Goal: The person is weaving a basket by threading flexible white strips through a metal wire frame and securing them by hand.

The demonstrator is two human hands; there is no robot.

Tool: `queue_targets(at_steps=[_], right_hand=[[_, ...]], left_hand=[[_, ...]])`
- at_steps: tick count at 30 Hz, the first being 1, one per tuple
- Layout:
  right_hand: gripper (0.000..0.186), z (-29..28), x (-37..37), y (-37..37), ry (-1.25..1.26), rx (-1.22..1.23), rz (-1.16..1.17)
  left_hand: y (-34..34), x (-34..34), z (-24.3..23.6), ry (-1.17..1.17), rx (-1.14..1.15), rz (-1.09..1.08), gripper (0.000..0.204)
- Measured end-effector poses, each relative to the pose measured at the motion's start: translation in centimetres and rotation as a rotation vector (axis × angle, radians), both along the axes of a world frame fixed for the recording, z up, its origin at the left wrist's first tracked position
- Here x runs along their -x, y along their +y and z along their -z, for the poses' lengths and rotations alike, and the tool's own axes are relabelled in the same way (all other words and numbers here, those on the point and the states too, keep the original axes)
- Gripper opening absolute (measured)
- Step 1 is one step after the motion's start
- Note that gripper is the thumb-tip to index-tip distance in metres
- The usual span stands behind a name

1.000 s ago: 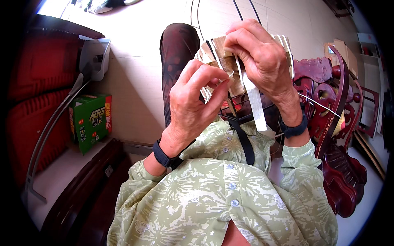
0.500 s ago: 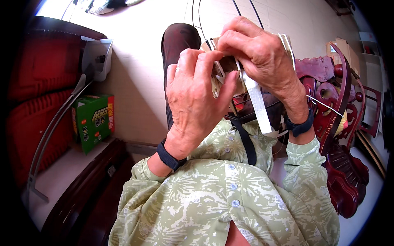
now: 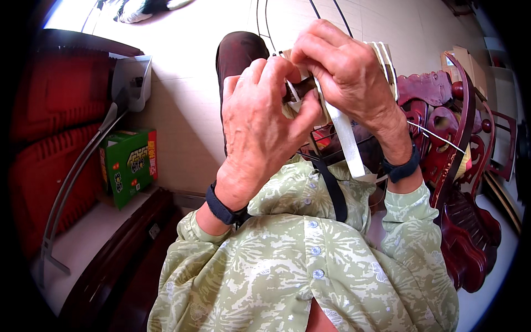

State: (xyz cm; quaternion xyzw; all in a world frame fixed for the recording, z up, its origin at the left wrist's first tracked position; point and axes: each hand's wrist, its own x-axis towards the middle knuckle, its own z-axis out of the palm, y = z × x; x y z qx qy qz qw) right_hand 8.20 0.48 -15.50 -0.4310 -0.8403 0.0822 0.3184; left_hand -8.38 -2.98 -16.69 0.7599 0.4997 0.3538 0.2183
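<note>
Both hands meet at a beige-brown piece (image 3: 301, 86) wound with white strips, held above my lap. My right hand (image 3: 357, 80) is closed in a pinch on a flat white strip (image 3: 345, 141), whose tail hangs toward my shirt. My left hand (image 3: 251, 119) has its fingers curled over the piece's left part. A thin white loop (image 3: 292, 91) shows between its thumb and forefinger; what the fingertips grip is hidden. White cords (image 3: 383, 60) cross the piece beyond my right hand. Dark thin rods (image 3: 343, 16) run up from behind the hands.
A carved dark red wooden chair (image 3: 459, 122) stands at the right, cardboard boxes (image 3: 467, 72) behind it. On the left are red cushions (image 3: 66, 83), a green box (image 3: 130, 166) and a grey curved metal stand (image 3: 72, 182). A black strap (image 3: 332, 191) hangs over my lap.
My left fingers have curled in further, and the left hand has shifted slightly left and down. The right hand keeps its pinch on the white strip with little movement.
</note>
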Motion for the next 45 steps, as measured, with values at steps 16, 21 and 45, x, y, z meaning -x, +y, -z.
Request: queue_targets(at_steps=[16, 21, 45], right_hand=[[0.011, -0.6, -2.6, -2.5, 0.070, 0.091, 0.248], [0.009, -0.1, -2.4, -2.8, 0.145, 0.199, 0.290], [0.013, -0.8, -0.8, -2.7, -0.125, -0.094, 0.231]], left_hand=[[3.7, 0.6, 0.7, -0.294, 0.128, 0.186, 0.015], [3.6, 0.0, 0.3, -0.081, -0.108, 0.112, 0.008], [3.1, 0.5, 0.0, -0.159, -0.062, 0.198, 0.009]])
